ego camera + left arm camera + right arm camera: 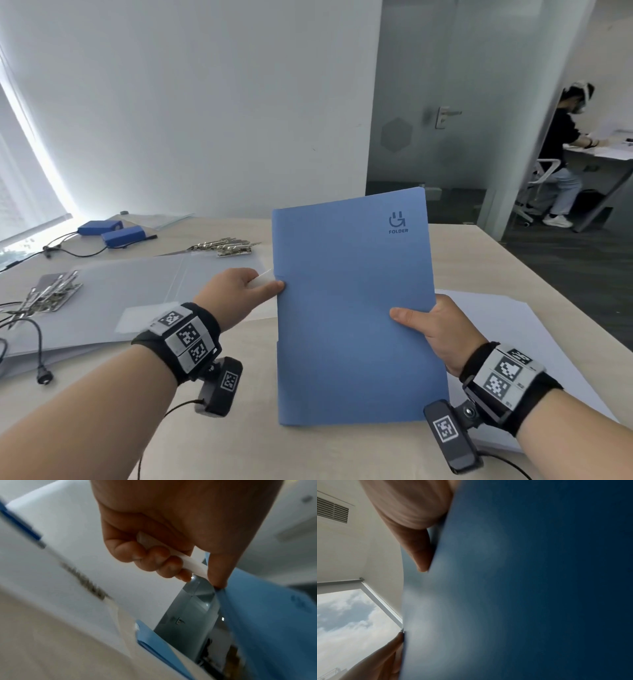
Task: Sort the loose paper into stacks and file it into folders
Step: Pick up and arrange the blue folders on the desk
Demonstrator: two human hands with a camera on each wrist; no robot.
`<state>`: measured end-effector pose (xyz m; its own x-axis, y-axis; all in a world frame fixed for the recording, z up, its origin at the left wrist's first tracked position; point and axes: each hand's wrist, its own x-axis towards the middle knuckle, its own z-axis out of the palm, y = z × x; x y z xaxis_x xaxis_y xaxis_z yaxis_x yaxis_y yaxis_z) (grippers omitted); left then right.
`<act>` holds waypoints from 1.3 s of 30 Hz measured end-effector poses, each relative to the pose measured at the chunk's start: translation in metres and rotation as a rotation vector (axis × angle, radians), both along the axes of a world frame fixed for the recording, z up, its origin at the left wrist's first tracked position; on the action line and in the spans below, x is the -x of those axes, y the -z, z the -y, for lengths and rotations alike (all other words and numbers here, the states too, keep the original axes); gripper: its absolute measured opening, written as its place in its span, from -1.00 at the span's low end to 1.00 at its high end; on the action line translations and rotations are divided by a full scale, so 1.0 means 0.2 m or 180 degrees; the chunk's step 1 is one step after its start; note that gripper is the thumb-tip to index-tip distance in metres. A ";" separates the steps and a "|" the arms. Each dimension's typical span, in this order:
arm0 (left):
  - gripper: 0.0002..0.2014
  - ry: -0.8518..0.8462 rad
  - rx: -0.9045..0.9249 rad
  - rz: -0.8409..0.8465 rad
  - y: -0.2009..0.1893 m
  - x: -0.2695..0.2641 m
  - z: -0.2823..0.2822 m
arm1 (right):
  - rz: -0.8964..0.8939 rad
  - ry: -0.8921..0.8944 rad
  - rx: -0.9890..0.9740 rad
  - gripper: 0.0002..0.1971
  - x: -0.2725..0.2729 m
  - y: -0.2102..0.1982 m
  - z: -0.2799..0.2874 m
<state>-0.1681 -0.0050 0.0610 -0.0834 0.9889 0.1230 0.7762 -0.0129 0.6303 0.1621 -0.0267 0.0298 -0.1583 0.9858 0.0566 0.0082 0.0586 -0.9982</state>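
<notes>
A blue folder [352, 308] marked "FOLDER" stands upright over the table, closed, held by both hands. My left hand [246, 287] is at its left edge. In the left wrist view, its fingers [154, 561] curl round a white strip [188, 562] and the thumb tip touches the folder's edge [221, 592]. My right hand [431, 329] grips the right edge, thumb flat on the front cover, fingers hidden behind. The right wrist view is filled by the blue cover [522, 588] with the thumb [419, 550] on it. White paper [513, 325] lies on the table behind the right hand.
An open translucent grey folder [137, 291] lies left on the beige table [239, 428]. Metal clips [226, 245] and a second pile [51, 294] sit beyond it, with blue battery packs [113, 231] and cables [37, 342]. Another person [561, 154] sits at a far desk.
</notes>
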 end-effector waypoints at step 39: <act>-0.58 0.0752 0.1186 0.2640 0.32 -0.25 0.11 | -0.0681 0.0632 0.0558 -0.72 -0.02 0.06 -0.18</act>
<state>-0.1177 -0.0273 -0.0032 0.2053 0.9551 -0.2137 0.0804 0.2011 0.9763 0.1659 0.0088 0.0183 0.0350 0.9938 -0.1052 -0.2084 -0.0957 -0.9733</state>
